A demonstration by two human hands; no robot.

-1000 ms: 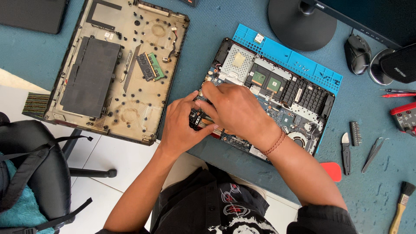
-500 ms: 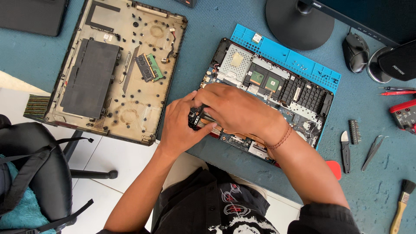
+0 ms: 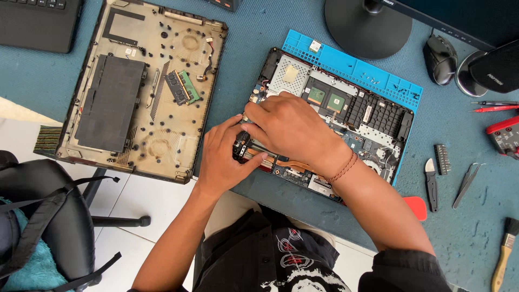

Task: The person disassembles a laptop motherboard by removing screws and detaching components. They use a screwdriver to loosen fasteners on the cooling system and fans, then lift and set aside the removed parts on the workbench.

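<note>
An opened laptop base with its circuit board (image 3: 351, 113) lies on a blue repair mat (image 3: 357, 67). Both hands work at the board's near left corner. My left hand (image 3: 224, 159) rests at the corner's edge, thumb and fingers pressed against a small dark part there. My right hand (image 3: 289, 127) lies over the board beside it, fingers curled down onto the same spot. What the fingertips pinch is hidden under the hands. A copper heat pipe (image 3: 294, 162) runs out from beneath my right wrist.
A laptop bottom cover (image 3: 140, 86) lies inside-up to the left. A monitor stand (image 3: 367, 27), mouse (image 3: 439, 51), tweezers (image 3: 466, 184), a bit strip (image 3: 442, 158), a pry tool (image 3: 431, 184) and a brush (image 3: 503, 254) lie to the right. A black chair (image 3: 48, 216) stands below left.
Both hands stay at the board's near left corner. My right hand has shifted slightly up over the board, its fingers more spread; the left thumb has moved closer in.
</note>
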